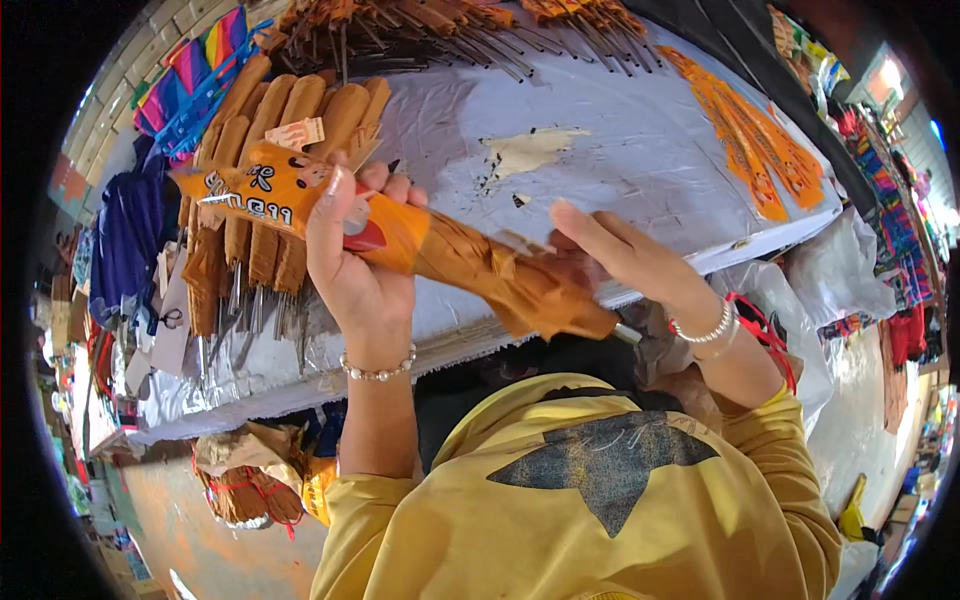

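My left hand (355,260) is wrapped round an orange umbrella (500,270), lying slantwise above the table's near edge. Its left end is bright orange, printed with a cartoon figure and lettering; toward the right the folds of brownish-orange cloth hang loose, and a metal shaft end sticks out. My right hand (635,260) is beside the loose folds, fingers stretched out and partly blurred, not gripping the cloth. To the left of my left hand lies a pile of rolled brown-orange umbrellas (300,105) with metal shafts showing and a small paper label on top.
The table (440,130) has a worn pale cover, torn near the middle. Flat orange printed sleeves (745,130) lie at its right end. More umbrellas (420,30) with bare shafts lie along the far edge. Plastic bags (835,270) stand at right, a tied brown bundle (245,490) below left.
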Tool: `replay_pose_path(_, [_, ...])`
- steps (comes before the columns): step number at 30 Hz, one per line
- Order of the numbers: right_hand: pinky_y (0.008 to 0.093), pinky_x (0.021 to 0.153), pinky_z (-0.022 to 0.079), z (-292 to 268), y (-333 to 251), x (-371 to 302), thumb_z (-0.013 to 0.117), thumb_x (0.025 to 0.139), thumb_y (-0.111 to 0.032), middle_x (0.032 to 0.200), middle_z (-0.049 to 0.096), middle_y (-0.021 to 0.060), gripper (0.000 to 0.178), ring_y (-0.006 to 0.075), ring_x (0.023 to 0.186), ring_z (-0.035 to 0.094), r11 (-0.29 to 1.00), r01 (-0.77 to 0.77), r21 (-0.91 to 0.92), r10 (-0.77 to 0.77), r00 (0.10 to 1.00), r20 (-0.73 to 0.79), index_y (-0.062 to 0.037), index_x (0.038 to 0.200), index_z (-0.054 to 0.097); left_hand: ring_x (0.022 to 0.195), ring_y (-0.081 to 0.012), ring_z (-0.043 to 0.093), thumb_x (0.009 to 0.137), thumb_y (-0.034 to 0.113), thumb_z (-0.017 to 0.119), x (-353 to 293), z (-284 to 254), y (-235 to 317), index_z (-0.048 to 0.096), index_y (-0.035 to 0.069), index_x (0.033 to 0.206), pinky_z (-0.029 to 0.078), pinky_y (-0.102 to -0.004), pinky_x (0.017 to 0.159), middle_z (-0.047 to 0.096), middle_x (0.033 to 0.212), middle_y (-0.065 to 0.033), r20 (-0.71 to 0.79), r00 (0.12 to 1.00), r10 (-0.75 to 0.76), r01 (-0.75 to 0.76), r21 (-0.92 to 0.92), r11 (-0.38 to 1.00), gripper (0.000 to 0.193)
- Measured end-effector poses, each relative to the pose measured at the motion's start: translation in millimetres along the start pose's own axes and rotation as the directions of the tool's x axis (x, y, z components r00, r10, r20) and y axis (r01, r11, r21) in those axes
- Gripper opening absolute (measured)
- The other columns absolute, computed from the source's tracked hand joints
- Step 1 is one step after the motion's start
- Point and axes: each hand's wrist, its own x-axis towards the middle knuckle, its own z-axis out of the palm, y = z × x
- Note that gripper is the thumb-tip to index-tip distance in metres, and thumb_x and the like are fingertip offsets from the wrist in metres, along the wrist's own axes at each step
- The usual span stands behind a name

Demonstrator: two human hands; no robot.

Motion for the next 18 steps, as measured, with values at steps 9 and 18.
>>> replay_pose_path(9, [0.0264,0.078,0.044,37,15,52,0.052,0.089,-0.034,0.104,0.056,0.0056,0.039,0.0126,0.095,0.054,0.597,0.308,0.741,-0.514,0.856,0.058,-0.0029,0.113,0.055,0.082,-0.0181,0.047,0.087,0.018,0.055,-10,7,-17,0.050,0.007,0.109,0.041,-0.0362,0.080,0.048,0.090,-0.0064,0.009,1.000,-0.007,0.007,0.032,0.999,0.025])
replay_pose_path(18, [0.0354,0.086,0.041,42,-2,37,0.058,0.084,-0.028,0.112,0.056,0.0110,0.041,0.0258,0.099,0.055,0.527,0.802,-0.283,-0.841,0.539,-0.039,-0.0068,0.118,0.050,0.080,-0.0183,0.049,0.087,0.018,0.056,-8,-4,-14,0.053,0.007,0.106,0.042,-0.0366,0.079,0.051,0.086,-0.0055,-0.146,0.988,0.054,-0.042,0.083,0.996,0.022])
